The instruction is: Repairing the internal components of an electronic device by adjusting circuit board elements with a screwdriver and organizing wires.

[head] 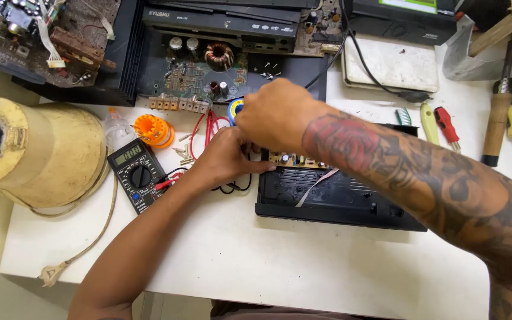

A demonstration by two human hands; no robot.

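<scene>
While your left hand pins the small circuit board at mid-frame against the open black case, your right hand curls closed above it, its grasp hidden.

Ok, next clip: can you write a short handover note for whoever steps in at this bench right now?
Left hand: fingers on the left end of the open black case, by the small circuit board. Grip hidden.
Right hand: above the same spot, near the blue solder reel. Grip hidden.
Multimeter lies to the left, its leads running toward the hands.
Done: case lid is off, board exposed.
Left: board still sits in the case; screwdrivers lie unused on the right.
</scene>
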